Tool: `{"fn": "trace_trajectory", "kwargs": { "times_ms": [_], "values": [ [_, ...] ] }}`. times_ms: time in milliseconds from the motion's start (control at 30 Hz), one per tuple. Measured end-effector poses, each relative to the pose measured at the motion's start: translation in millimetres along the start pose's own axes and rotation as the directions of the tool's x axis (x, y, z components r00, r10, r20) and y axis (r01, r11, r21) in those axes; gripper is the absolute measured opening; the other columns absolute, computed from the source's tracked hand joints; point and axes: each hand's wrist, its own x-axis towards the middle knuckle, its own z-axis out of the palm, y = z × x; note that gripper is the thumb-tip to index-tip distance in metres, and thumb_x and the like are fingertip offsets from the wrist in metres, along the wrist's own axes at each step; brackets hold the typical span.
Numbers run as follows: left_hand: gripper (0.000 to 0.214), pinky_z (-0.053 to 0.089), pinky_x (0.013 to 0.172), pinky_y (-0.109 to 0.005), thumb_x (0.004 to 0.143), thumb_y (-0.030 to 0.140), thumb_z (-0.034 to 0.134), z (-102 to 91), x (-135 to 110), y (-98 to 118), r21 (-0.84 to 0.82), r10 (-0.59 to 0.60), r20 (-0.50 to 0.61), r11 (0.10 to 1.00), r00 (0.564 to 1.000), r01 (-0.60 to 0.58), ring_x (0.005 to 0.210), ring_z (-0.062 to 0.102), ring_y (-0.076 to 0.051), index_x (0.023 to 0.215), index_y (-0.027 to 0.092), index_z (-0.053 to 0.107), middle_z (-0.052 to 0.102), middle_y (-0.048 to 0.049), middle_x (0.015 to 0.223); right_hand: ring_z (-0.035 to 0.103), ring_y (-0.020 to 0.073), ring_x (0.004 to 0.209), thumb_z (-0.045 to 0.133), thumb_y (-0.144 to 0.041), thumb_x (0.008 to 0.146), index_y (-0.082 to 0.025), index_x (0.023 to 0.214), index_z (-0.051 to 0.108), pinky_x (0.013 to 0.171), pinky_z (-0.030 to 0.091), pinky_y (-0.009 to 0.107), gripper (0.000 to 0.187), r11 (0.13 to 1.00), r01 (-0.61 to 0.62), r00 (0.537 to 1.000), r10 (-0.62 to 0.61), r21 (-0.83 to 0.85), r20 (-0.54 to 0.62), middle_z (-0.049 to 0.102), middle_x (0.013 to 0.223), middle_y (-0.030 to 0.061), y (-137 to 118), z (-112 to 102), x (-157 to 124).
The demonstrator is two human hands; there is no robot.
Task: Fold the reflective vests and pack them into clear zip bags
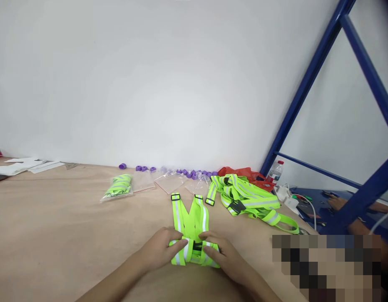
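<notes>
A neon-yellow reflective vest (190,224) made of straps lies partly folded on the table in front of me. Its two upper straps, with black slider buckles, point away from me. My left hand (164,247) grips the folded left side, thumb on top of the silver-striped band. On the right side, my right hand (223,253) pinches the folded band with its thumb over it. A black buckle shows between the two hands. Beyond, to the right, lies a heap of similar reflective straps (250,197).
A clear bag (120,186) with a folded vest lies at left; flat clear bags (172,182) and small purple pieces (194,173) line the wall. White papers (27,165) are far left. A red plastic bag (244,172), bottle (276,172) and blue metal frame (302,94) stand right, near another person's arm.
</notes>
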Motion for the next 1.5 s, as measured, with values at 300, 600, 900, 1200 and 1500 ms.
{"fn": "trace_trajectory", "kwargs": {
  "times_ms": [300, 600, 900, 1200, 1500],
  "values": [
    [0.018, 0.046, 0.075, -0.027, 0.095, 0.036, 0.050, 21.8, 22, -25, -0.188, -0.096, -0.203, 0.980, 0.974, 0.058, 0.082, 0.059, -0.018, 0.091, 0.019, 0.055, 0.062, -0.0018, 0.084, 0.063, 0.0244, 0.095, 0.041, -0.053, 0.099, -0.020, 0.096, 0.063, 0.088, 0.051, 0.037, 0.040, 0.990, 0.025, 0.991, -0.043, -0.140, -0.126, 0.068, 0.099, 0.0082, 23, 9, 21],
    [0.019, 0.050, 0.087, -0.044, 0.098, 0.030, 0.052, 14.3, 14, -5, 0.471, -0.026, -0.139, 0.878, 0.990, 0.089, 0.098, 0.062, -0.029, 0.092, 0.018, 0.066, 0.068, -0.0099, 0.102, 0.048, 0.0278, 0.136, 0.040, -0.044, 0.102, -0.023, 0.099, 0.066, 0.108, 0.042, 0.044, 0.033, 0.923, 0.033, 0.995, -0.065, -0.384, -0.072, 0.059, 0.139, 0.0111, 35, 8, 29],
    [0.066, 0.046, 0.109, -0.054, 0.087, 0.045, 0.066, 35.1, -4, -14, 0.238, -0.144, -0.004, 0.961, 0.990, 0.141, 0.140, 0.044, -0.040, 0.147, 0.020, 0.050, 0.041, -0.0191, 0.154, 0.053, 0.0253, 0.133, 0.039, -0.052, 0.100, -0.023, 0.129, 0.061, 0.113, 0.042, 0.043, 0.046, 0.930, 0.030, 0.991, -0.075, -0.367, -0.109, 0.059, 0.142, 0.0107, 52, 12, 27],
    [0.066, 0.033, 0.118, -0.054, 0.081, 0.038, 0.076, 48.3, 4, -33, 0.071, -0.124, -0.111, 0.989, 0.986, 0.132, 0.144, 0.036, -0.036, 0.142, 0.021, 0.056, 0.038, -0.0162, 0.155, 0.052, 0.0259, 0.135, 0.035, -0.060, 0.100, -0.021, 0.132, 0.061, 0.116, 0.039, 0.044, 0.057, 0.946, 0.062, 0.995, -0.082, -0.317, -0.051, 0.058, 0.144, 0.0110, 51, 8, 32],
    [0.069, 0.031, 0.117, -0.059, 0.081, 0.037, 0.077, 47.6, 8, -33, 0.083, -0.075, -0.072, 0.993, 0.995, 0.081, 0.147, 0.026, -0.038, 0.144, 0.024, 0.053, 0.033, -0.0133, 0.158, 0.055, 0.0272, 0.130, 0.035, -0.064, 0.099, -0.021, 0.132, 0.062, 0.111, 0.043, 0.042, 0.061, 0.968, 0.075, 0.997, -0.080, -0.241, -0.013, 0.063, 0.137, 0.0118, 43, 6, 42]
  ]
}}
